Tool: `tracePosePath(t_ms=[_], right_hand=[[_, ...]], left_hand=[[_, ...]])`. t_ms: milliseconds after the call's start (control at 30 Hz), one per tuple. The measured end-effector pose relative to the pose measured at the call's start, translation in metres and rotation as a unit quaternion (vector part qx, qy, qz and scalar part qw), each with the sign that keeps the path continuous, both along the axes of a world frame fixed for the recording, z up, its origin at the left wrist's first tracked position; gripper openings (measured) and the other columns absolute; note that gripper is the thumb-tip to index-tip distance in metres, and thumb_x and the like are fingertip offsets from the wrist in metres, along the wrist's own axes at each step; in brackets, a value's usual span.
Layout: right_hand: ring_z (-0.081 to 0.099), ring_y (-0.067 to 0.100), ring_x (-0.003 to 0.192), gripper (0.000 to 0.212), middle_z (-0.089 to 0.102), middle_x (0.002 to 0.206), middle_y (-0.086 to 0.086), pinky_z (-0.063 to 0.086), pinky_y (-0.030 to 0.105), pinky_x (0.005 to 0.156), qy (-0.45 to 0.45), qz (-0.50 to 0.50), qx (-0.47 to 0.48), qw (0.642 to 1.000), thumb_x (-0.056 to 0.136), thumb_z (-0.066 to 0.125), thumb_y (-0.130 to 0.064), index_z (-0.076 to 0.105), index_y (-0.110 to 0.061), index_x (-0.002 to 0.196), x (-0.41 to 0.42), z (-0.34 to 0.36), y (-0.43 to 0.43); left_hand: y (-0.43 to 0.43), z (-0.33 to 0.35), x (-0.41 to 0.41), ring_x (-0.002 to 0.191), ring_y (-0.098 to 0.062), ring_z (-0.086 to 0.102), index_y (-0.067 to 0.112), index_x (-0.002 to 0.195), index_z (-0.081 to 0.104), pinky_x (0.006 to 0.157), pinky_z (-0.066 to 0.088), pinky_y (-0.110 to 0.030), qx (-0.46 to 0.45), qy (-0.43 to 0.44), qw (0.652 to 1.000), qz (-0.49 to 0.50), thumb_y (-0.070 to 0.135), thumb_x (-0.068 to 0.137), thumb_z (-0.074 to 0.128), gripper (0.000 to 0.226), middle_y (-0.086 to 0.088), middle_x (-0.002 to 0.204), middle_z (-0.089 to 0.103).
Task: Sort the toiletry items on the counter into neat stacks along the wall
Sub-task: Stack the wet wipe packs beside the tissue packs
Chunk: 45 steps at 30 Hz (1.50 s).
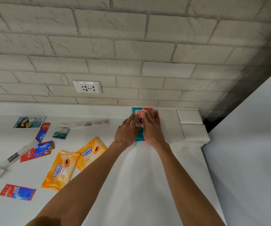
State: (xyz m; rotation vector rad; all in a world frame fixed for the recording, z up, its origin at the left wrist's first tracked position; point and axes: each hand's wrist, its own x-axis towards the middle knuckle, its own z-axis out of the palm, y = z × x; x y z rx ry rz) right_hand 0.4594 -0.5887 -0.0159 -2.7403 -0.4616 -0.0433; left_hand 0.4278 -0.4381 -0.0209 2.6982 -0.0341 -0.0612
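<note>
We see a rough matt brick wall (131,46), a smooth white worktop (139,176), and glossy plastic Tender Love wipe packs (59,172)

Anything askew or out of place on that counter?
Yes: two orange Tender Love packs lie tilted, corners touching, mid-way across the counter. Colgate sachets sit fanned at odd angles on the left. Nothing looks spilled or torn.

Both hands flat on wipes pack (139,121), white counter (131,176), brick wall (131,46)
</note>
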Motion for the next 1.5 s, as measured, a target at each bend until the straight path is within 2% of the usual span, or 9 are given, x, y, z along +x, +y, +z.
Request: tracePosePath(t_ms=[67,167,233,600,700,833,1067,1233,1500], right_hand=[[-0.033,0.016,0.148,0.079,-0.004,0.176,0.003,-0.008,0.047,0.128,-0.004,0.013,-0.018,1.000,0.110,0.051,-0.029,-0.001,-0.018,0.168,0.001,-0.004,0.000],[-0.019,0.024,0.159,0.084,-0.005,0.176,0.004,0.000,0.050,0.131,-0.009,0.036,-0.053,0.998,0.107,0.056,-0.032,0.001,-0.016,0.168,0.005,-0.016,-0.003],[-0.016,0.028,0.160,0.086,-0.007,0.176,0.005,0.001,0.052,0.131,-0.020,0.048,-0.081,0.995,0.107,0.057,-0.034,0.001,-0.016,0.168,0.007,-0.022,-0.005],[-0.016,0.028,0.160,0.095,-0.010,0.176,0.005,-0.001,0.051,0.131,-0.029,0.032,-0.086,0.995,0.104,0.060,-0.035,-0.009,-0.015,0.167,0.002,-0.029,-0.002],[-0.018,0.028,0.160,0.097,-0.012,0.175,0.004,-0.003,0.050,0.130,-0.024,0.029,-0.092,0.995,0.104,0.061,-0.034,-0.011,-0.016,0.167,0.002,-0.027,-0.002],[-0.019,0.026,0.159,0.097,-0.012,0.175,0.003,-0.010,0.045,0.127,0.000,0.012,-0.064,0.998,0.104,0.062,-0.033,-0.011,-0.016,0.166,0.002,-0.020,0.001],[-0.018,0.024,0.159,0.097,-0.011,0.175,0.004,-0.006,0.046,0.130,0.017,-0.013,-0.040,0.999,0.105,0.061,-0.030,-0.012,-0.014,0.166,-0.003,-0.011,0.006],[-0.024,0.025,0.157,0.100,-0.015,0.175,0.004,-0.019,0.041,0.121,0.017,-0.023,-0.062,0.998,0.104,0.062,-0.033,-0.015,-0.015,0.165,-0.006,-0.014,0.007],[-0.021,0.025,0.159,0.100,-0.015,0.175,0.002,-0.004,0.048,0.130,0.032,-0.033,-0.043,0.998,0.104,0.061,-0.034,-0.016,-0.018,0.165,-0.011,-0.006,0.008]], left_hand=[[-0.002,-0.001,-0.002,0.153,-0.029,0.028,0.033,0.164,0.000,0.116,0.041,-0.054,0.007,0.008,1.000,-0.001,0.049,0.108,0.036,0.068,0.006,0.172,0.008],[-0.004,-0.002,-0.003,0.153,-0.030,0.027,0.033,0.164,-0.003,0.116,0.040,-0.056,0.014,0.011,1.000,0.001,0.048,0.108,0.037,0.070,0.007,0.172,0.004],[-0.005,-0.003,-0.004,0.153,-0.031,0.027,0.033,0.163,-0.005,0.116,0.040,-0.056,0.020,0.008,1.000,-0.001,0.048,0.108,0.037,0.071,0.007,0.172,0.003],[-0.005,-0.006,-0.010,0.147,-0.030,0.036,0.030,0.164,-0.004,0.112,0.044,-0.050,0.033,-0.018,0.999,-0.005,0.044,0.108,0.044,0.076,0.006,0.173,0.003],[-0.005,-0.005,-0.009,0.150,-0.031,0.031,0.031,0.164,-0.005,0.115,0.042,-0.053,0.033,-0.010,0.999,-0.006,0.044,0.107,0.044,0.076,0.007,0.173,0.002],[-0.004,-0.003,-0.006,0.154,-0.031,0.024,0.033,0.164,-0.004,0.118,0.037,-0.056,0.014,0.003,1.000,-0.002,0.051,0.108,0.033,0.070,0.008,0.173,0.003],[0.000,-0.001,-0.012,0.157,-0.024,0.017,0.031,0.164,0.007,0.123,0.030,-0.051,-0.025,-0.013,1.000,0.009,0.052,0.109,0.030,0.064,0.006,0.171,0.015],[-0.002,0.003,-0.019,0.158,-0.022,0.010,0.031,0.164,0.008,0.124,0.024,-0.049,-0.022,-0.006,1.000,0.017,0.050,0.109,0.029,0.062,0.007,0.171,0.012],[0.001,0.013,-0.025,0.159,-0.020,0.009,0.031,0.165,0.008,0.124,0.023,-0.049,-0.034,0.002,0.999,0.029,0.051,0.110,0.028,0.062,0.009,0.171,0.011]])
